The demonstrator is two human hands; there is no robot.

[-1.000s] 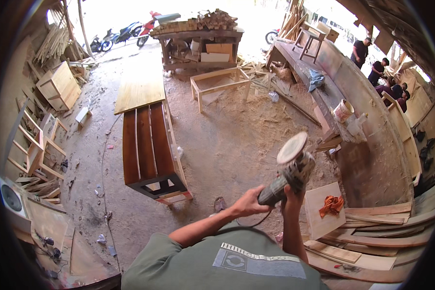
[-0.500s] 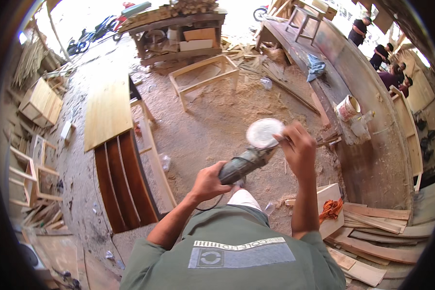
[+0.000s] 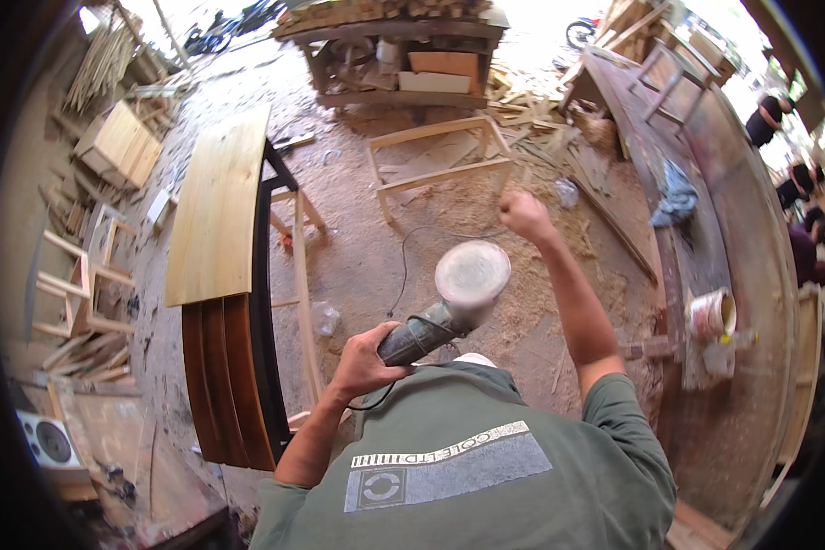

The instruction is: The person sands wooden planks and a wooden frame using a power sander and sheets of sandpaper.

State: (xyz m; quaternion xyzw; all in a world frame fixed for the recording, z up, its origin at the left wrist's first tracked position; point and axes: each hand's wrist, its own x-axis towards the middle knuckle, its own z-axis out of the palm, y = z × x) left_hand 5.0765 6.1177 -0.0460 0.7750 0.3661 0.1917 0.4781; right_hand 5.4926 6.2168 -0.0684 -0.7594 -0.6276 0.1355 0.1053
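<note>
My left hand (image 3: 362, 362) grips the dark body of an angle grinder (image 3: 417, 337), its cord looped around the body. At the grinder's head a round, pale disc (image 3: 472, 275) faces up, its rim smeared. Farther forward and to the right, my right hand (image 3: 525, 216) is raised with its fingers curled closed, apart from the disc. Whether anything small is inside those fingers is hidden. A thin dark cord (image 3: 403, 261) lies on the floor beyond the grinder.
To the left stands a dark brown wooden piece (image 3: 229, 376) with a pale board (image 3: 218, 215) on top. A bare wooden frame (image 3: 445, 177) stands ahead on sawdust. On the right, a long workbench (image 3: 742, 229) bears a bucket (image 3: 709, 314) and a blue cloth (image 3: 675, 194). People are at far right.
My right hand has left the disc's edge and swung up and forward. The grinder has come slightly left and lower in view, still in my left hand. The view has turned.
</note>
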